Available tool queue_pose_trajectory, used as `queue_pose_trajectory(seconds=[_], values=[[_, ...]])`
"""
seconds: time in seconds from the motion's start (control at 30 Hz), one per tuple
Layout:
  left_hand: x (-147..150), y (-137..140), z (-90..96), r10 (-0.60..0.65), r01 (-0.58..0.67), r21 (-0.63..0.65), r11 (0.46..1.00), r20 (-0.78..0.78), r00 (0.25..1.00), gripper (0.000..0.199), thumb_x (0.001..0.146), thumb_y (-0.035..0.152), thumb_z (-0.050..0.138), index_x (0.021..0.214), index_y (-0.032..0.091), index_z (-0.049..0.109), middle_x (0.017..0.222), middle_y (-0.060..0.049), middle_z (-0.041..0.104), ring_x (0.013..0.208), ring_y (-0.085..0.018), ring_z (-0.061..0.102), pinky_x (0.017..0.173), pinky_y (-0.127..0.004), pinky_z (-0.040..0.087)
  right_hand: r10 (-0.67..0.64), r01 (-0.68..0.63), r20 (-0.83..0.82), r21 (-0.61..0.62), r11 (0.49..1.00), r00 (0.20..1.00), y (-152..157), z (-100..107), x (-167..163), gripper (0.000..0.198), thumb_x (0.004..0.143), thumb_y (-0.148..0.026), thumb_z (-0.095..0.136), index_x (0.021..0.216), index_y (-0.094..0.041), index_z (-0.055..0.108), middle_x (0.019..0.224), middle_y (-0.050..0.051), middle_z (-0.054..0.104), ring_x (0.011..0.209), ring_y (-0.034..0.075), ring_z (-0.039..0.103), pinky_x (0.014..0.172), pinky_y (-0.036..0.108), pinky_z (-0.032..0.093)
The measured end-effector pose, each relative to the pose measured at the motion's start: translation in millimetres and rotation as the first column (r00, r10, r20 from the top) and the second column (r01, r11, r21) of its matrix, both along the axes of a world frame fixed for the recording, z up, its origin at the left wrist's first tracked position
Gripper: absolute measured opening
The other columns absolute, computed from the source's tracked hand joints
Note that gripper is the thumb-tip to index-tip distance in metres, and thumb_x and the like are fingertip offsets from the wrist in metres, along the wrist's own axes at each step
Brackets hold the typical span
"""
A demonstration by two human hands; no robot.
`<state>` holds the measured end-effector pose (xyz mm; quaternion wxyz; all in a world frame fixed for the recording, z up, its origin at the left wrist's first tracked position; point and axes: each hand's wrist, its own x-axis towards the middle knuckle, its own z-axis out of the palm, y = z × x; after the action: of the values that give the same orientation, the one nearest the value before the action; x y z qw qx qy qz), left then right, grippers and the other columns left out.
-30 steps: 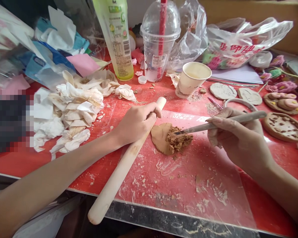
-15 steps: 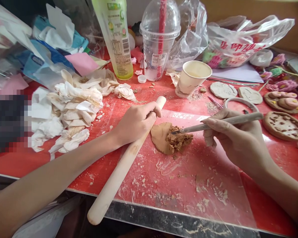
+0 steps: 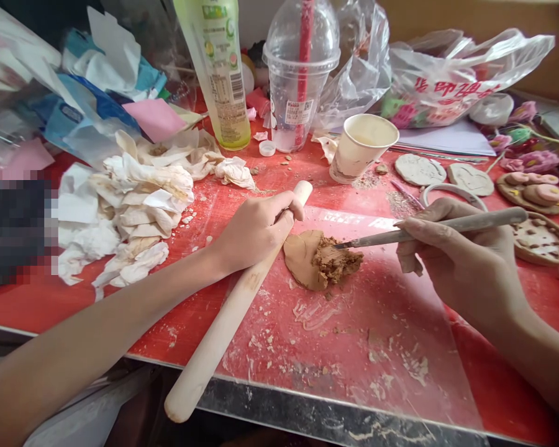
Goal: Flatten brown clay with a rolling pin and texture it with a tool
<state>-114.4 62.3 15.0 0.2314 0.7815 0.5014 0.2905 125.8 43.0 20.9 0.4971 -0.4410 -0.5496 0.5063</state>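
My left hand is closed around the upper part of a pale wooden rolling pin, which slants across the table with its lower end past the front edge. Between my hands lies a piece of brown clay, smooth and flat on its left, rough and crumbly on its right. In my right hand a slim grey-handled tool is held like a pen, its narrow dark tip touching the rough clay. Whether that tip is a brush or a blade I cannot tell. Under the clay is a clear plastic sheet.
Crumpled tissues are heaped at the left. Behind stand a green bottle, a lidded plastic cup and a paper cup. Clay discs, a tape ring and a plastic bag sit at the right.
My right hand has shifted to the right with the tool, and its tip has slid rightward over the rough clay. My left hand and the rolling pin look unmoved.
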Motion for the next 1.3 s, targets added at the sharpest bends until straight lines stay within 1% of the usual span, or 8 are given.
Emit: queue_pose_trajectory(seconds=[0.13, 0.27, 0.33, 0.5, 0.77, 0.9, 1.1, 1.3], values=[[0, 0, 0.2, 0.001, -0.001, 0.007, 1.000, 0.001, 1.000, 0.019, 0.084, 0.013, 0.043, 0.081, 0.016, 0.061, 0.066, 0.004, 0.058, 0.054, -0.007, 0.045, 0.056, -0.023, 0.034, 0.078, -0.078, -0.004, -0.021, 0.997, 0.997, -1, 0, -2, 0.013, 0.079, -0.020, 0.065, 0.067, -0.019, 0.060, 0.051, 0.000, 0.059, 0.041, 0.011, 0.052, 0.037, 0.023, 0.036], [0, 0, 1.1, -0.001, 0.001, 0.005, 1.000, 0.002, 1.000, 0.019, 0.084, 0.013, 0.043, 0.080, 0.017, 0.061, 0.067, 0.003, 0.059, 0.053, -0.007, 0.044, 0.055, -0.023, 0.034, 0.014, -0.014, 0.010, 0.020, 1.000, 1.000, 0, 1, -1, 0.017, 0.080, -0.016, 0.063, 0.063, -0.018, 0.058, 0.046, -0.002, 0.053, 0.040, 0.010, 0.049, 0.036, 0.023, 0.033], [0, 0, 1.2, 0.000, 0.000, 0.004, 1.000, 0.001, 1.000, 0.019, 0.084, 0.013, 0.043, 0.080, 0.017, 0.061, 0.066, 0.003, 0.059, 0.054, -0.007, 0.045, 0.056, -0.023, 0.034, 0.009, -0.009, 0.008, 0.038, 0.999, 1.000, 0, 1, 0, 0.018, 0.080, -0.014, 0.061, 0.063, -0.017, 0.058, 0.046, -0.003, 0.051, 0.040, 0.010, 0.049, 0.037, 0.024, 0.033], [0, 0, 0.3, 0.003, -0.003, 0.014, 1.000, -0.008, 1.000, 0.020, 0.084, 0.015, 0.042, 0.081, 0.017, 0.061, 0.066, 0.003, 0.059, 0.053, -0.007, 0.045, 0.056, -0.023, 0.034, 0.037, -0.036, -0.025, 0.034, 0.999, 0.999, -1, -1, -1, 0.014, 0.080, -0.016, 0.063, 0.066, -0.020, 0.059, 0.049, -0.002, 0.055, 0.040, 0.010, 0.049, 0.037, 0.025, 0.032], [1, 0, 0.0, -0.004, 0.004, 0.014, 1.000, 0.002, 1.000, 0.019, 0.084, 0.013, 0.043, 0.081, 0.017, 0.061, 0.069, 0.003, 0.060, 0.057, -0.007, 0.048, 0.057, -0.023, 0.035, -0.027, 0.028, -0.012, 0.098, 0.995, 1.000, -5, -2, -2, 0.016, 0.079, -0.015, 0.063, 0.065, -0.019, 0.058, 0.048, -0.003, 0.053, 0.038, 0.010, 0.047, 0.035, 0.027, 0.029], [1, 0, 0.2, -0.003, 0.003, 0.013, 1.000, 0.000, 1.000, 0.019, 0.084, 0.013, 0.043, 0.081, 0.017, 0.061, 0.069, 0.003, 0.061, 0.056, -0.007, 0.048, 0.058, -0.023, 0.035, -0.042, 0.049, -0.050, 0.133, 0.990, 0.998, -10, 1, -6, 0.016, 0.079, -0.014, 0.062, 0.066, -0.021, 0.058, 0.047, -0.003, 0.054, 0.037, 0.010, 0.047, 0.033, 0.027, 0.030], [1, 0, 0.0, 0.000, 0.000, 0.020, 1.000, 0.002, 1.000, 0.018, 0.083, 0.013, 0.044, 0.079, 0.017, 0.061, 0.069, 0.003, 0.061, 0.057, -0.008, 0.049, 0.058, -0.023, 0.036, 0.020, -0.023, 0.041, 0.087, 0.996, 0.999, -12, -3, -9, 0.014, 0.081, -0.018, 0.063, 0.068, -0.021, 0.058, 0.048, -0.004, 0.054, 0.040, 0.009, 0.048, 0.035, 0.025, 0.033], [0, 1, -1.0, -0.004, 0.004, 0.026, 1.000, -0.007, 1.000, 0.018, 0.084, 0.013, 0.043, 0.079, 0.017, 0.061, 0.067, 0.003, 0.059, 0.055, -0.007, 0.047, 0.057, -0.023, 0.035, -0.039, 0.014, 0.134, 0.185, 0.983, 0.990, -14, -5, -7, 0.014, 0.080, -0.021, 0.065, 0.068, -0.021, 0.059, 0.050, -0.004, 0.055, 0.040, 0.010, 0.048, 0.037, 0.027, 0.034]])
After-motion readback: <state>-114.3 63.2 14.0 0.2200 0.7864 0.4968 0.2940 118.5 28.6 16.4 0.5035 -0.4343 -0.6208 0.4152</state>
